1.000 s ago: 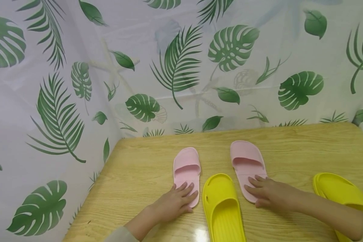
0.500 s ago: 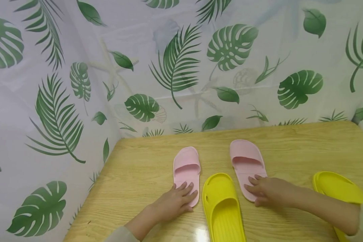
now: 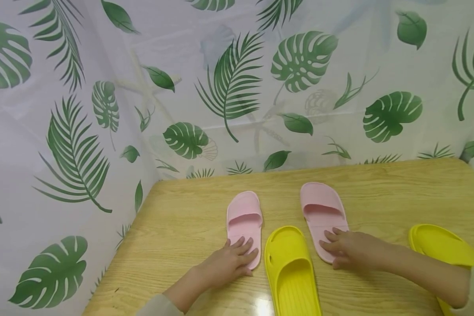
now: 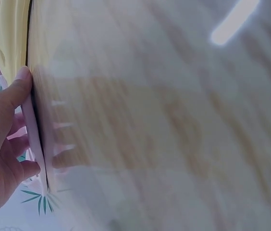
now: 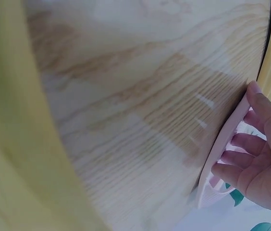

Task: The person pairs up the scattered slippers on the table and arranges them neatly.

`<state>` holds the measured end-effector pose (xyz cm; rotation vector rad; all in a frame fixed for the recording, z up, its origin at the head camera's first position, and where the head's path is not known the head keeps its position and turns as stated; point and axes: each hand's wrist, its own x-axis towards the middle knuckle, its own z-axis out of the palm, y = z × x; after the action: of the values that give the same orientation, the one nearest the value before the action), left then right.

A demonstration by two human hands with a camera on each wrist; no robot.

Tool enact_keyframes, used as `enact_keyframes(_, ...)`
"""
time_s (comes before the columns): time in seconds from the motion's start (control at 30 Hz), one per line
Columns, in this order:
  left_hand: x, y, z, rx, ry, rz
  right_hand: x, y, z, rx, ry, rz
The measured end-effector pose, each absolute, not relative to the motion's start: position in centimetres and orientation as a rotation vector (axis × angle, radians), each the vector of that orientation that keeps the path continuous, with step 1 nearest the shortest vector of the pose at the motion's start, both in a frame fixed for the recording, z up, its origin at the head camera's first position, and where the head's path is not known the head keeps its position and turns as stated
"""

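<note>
Two pink slippers lie on the wood-grain table, toes pointing away. My left hand [image 3: 230, 264] rests its spread fingers on the heel half of the left pink slipper [image 3: 245, 210]. In the left wrist view the thumb of the left hand [image 4: 1, 130] lies at that slipper's edge, near a yellow slipper. My right hand [image 3: 353, 250] lays its fingers on the heel part of the right pink slipper [image 3: 324, 199]. The right wrist view has the right hand [image 5: 265, 149] with its fingertips along the pink sole [image 5: 224, 137]. Neither slipper is gripped.
A yellow slipper [image 3: 287, 248] lies between the hands. Another yellow slipper [image 3: 442, 245] sits at the right, partly hidden under my right forearm. Behind the wooden table [image 3: 181, 210] stands a white leaf-print cloth [image 3: 332, 131], which also runs along the left side.
</note>
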<state>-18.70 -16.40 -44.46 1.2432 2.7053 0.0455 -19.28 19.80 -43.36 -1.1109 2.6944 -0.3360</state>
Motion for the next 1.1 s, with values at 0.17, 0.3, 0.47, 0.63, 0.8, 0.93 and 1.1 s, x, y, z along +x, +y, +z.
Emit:
enact_keyframes(0.17, -18.8, -16.4, -44.7, 1.246, 2.701, 0.077, -19.5, 19.7, -43.4, -1.136, 2.695, -0.309)
enact_keyframes(0.3, -18.9, -16.4, -44.7, 1.244, 2.693, 0.078, -19.6, 19.7, -43.4, -1.148, 2.695, -0.327)
enact_keyframes(0.47, -19.0, -16.4, -44.6, 1.234, 2.688, 0.077, -19.9, 19.7, -43.5, -1.131, 2.686, -0.343)
enact_keyframes(0.63, -19.2, -16.3, -44.5, 1.222, 2.688, 0.060, -20.3, 19.6, -43.6, -1.141, 2.697, -0.332)
enact_keyframes(0.8, -19.5, -16.3, -44.6, 1.250, 2.697, 0.032, -20.5, 19.5, -43.5, -1.119, 2.685, -0.335)
enact_keyframes(0.93, -19.5, -16.3, -44.7, 1.264, 2.710, 0.007, -20.6, 19.4, -43.5, -1.105, 2.672, -0.363)
enact_keyframes(1.1, -19.2, -16.0, -44.7, 1.258, 2.744, -0.091, -20.4, 19.4, -43.7, -1.153, 2.723, -0.265)
